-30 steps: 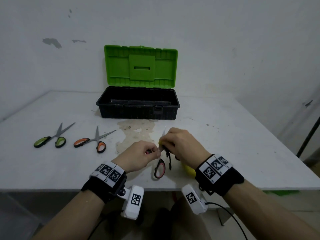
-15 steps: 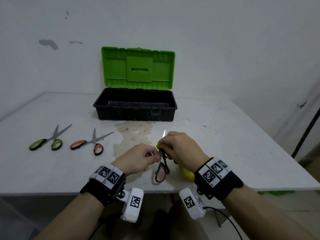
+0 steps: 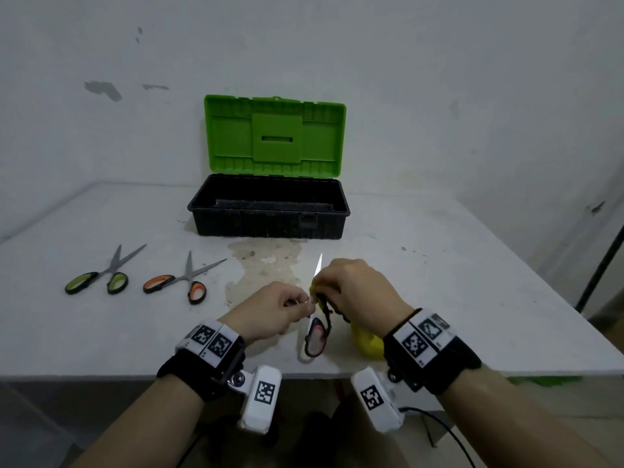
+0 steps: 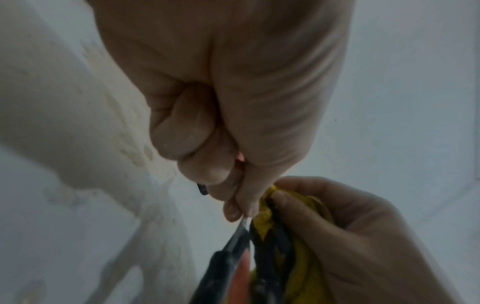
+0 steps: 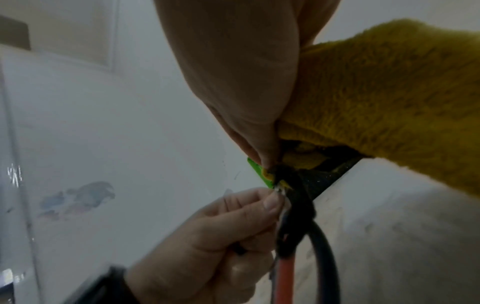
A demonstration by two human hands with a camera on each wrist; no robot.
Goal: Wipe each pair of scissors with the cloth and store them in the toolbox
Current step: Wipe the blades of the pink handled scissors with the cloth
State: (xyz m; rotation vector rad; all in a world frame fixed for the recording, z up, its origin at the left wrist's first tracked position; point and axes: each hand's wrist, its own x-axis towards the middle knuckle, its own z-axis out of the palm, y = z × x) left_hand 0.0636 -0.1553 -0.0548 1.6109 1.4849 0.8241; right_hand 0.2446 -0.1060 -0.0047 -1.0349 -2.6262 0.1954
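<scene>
- cloth (image 5: 389, 98): yellow, fuzzy matt pile, looks like terry or microfibre
- red-handled scissors (image 3: 315, 336): bare metal blade, shiny, catches light at the tip; handle loops black plastic with a red inner lining, slight gloss
- green scissors (image 3: 98, 276) and orange scissors (image 3: 179, 280), left of frame: dull grey metal blades, black plastic handles with coloured inserts
- toolbox (image 3: 270, 211): moulded plastic, black base matt and dusty, green lid smooth with a low sheen
- counter (image 3: 439, 282): white, matt, scuffed, with a brownish stain at centre
- wall (image 3: 439, 79): white paint, matt, chipped patches upper left
</scene>
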